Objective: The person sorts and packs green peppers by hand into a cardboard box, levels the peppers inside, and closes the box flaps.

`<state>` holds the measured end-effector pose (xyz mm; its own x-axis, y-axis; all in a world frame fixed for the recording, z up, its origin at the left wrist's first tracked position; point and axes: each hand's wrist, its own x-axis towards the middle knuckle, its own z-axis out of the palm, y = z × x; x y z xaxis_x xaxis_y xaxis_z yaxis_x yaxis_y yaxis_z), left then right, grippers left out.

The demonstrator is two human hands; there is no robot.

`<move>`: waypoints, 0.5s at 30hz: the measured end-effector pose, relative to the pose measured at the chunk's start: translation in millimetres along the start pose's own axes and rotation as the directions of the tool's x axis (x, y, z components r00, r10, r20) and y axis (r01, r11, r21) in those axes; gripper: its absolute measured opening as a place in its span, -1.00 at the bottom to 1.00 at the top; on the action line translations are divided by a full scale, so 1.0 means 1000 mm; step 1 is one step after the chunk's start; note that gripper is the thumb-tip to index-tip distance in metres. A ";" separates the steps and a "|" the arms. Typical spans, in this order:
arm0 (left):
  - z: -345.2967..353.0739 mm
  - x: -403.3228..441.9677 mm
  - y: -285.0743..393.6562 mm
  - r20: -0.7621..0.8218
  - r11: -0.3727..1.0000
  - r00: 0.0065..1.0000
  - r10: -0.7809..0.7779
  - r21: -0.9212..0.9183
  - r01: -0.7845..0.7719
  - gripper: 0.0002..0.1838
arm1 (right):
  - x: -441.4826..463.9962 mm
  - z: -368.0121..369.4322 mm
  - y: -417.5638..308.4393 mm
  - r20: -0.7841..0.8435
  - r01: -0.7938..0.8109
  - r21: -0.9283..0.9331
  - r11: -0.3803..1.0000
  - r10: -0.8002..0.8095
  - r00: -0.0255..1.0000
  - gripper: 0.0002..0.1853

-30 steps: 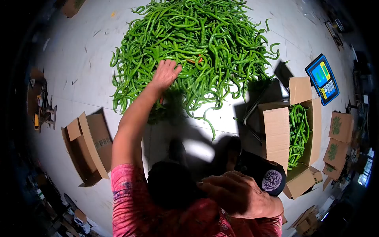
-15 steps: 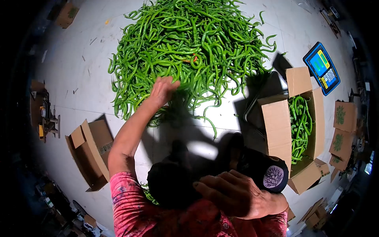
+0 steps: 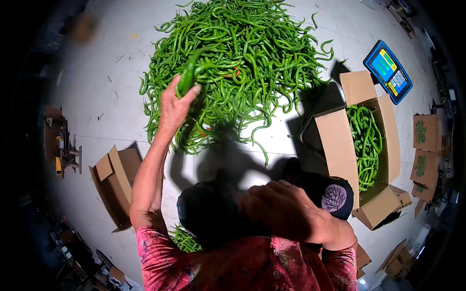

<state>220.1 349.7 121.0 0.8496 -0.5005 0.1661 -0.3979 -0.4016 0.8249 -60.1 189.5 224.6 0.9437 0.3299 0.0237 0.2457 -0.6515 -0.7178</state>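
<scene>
Raised above the left part of a big heap of long green chili peppers, my left hand is closed around a few green chili peppers. Their ends point up and away from me, past the thumb. My right hand hovers over my lap, back of the hand upward, with its fingers bent. Deep shadow and blur cover those fingers, and the palm side is hidden, so I cannot make out whether it holds anything.
On the right, an open cardboard box contains green chili peppers, beside a scale display. An open cardboard box stands at left. More peppers lie by my left side. Printed cartons are at far right.
My left hand has come up from the heap's near side, moving left and away from me, now gripping peppers. My right hand has shifted slightly forward over my lap.
</scene>
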 end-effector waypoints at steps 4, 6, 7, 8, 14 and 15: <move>-0.021 -0.001 0.045 0.043 0.784 0.979 -0.201 -0.593 0.187 -0.61 | -0.002 -0.005 -0.001 -0.111 -0.054 0.049 0.997 0.059 0.992 -0.67; -0.026 -0.002 0.061 0.053 0.647 0.985 -0.162 -0.748 0.147 -0.58 | -0.008 -0.003 0.008 -0.194 -0.083 0.349 0.933 0.159 0.968 -0.70; -0.028 -0.002 0.064 0.078 0.578 0.988 -0.137 -0.803 0.143 -0.57 | -0.010 -0.005 0.008 -0.303 0.002 0.301 0.954 0.093 0.948 -0.69; -0.030 -0.004 0.069 0.116 0.543 0.987 -0.115 -0.824 0.160 -0.54 | -0.011 -0.008 0.007 -0.406 0.083 0.242 0.967 0.023 0.914 -0.69; -0.013 -0.029 0.111 0.238 0.334 0.970 -0.051 -0.911 0.241 -0.48 | -0.010 -0.018 0.019 -0.609 0.008 0.236 0.972 0.142 0.780 -0.67; -0.007 -0.032 0.118 0.262 0.302 0.964 -0.043 -0.916 0.262 -0.48 | -0.009 -0.018 0.018 -0.595 -0.014 0.258 0.966 0.170 0.786 -0.66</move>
<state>148.0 324.1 217.1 0.7455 -0.6663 -0.0165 0.4198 0.4502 0.7881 -60.4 162.8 224.3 0.9149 -0.2582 0.3103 0.1671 -0.4577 -0.8733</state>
